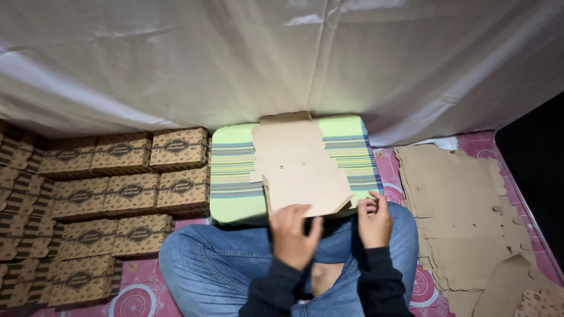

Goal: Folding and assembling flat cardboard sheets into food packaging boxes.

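There is only one view, from a camera on the person's head. It looks forward and down over the crossed legs, close to both hands, toward a striped cushion (235, 170) and a white cloth wall (282, 58) behind it. The floor on both sides is visible too.

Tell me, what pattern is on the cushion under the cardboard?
The cushion has green, blue and grey stripes; head view.

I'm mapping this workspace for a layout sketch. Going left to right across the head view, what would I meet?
Stacked folded brown boxes → green striped cushion → left hand → right hand → pile of flat cardboard blanks.
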